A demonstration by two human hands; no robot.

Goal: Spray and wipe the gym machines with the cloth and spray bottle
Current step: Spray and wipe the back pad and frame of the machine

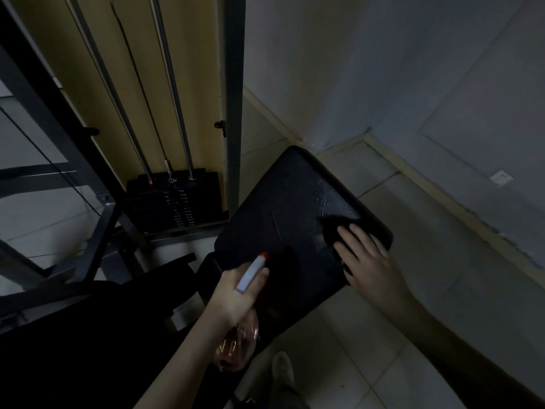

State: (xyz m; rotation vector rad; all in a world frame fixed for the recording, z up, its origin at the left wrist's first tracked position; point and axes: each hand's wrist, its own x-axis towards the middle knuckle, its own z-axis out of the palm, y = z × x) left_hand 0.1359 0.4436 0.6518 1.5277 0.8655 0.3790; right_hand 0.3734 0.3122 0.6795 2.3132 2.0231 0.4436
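The left hand [236, 296] wraps its fingers around the spray bottle [240, 329] over the near edge of the black padded bench [283, 202], while farther on the right hand [368, 258] presses the dark cloth [333, 228], fingers spread flat, on the wet pad, with the weight stack [174, 199] beyond.

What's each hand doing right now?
Left hand: closed around the spray bottle.
Right hand: open, fingers flat, pressing the dark cloth on the seat pad.
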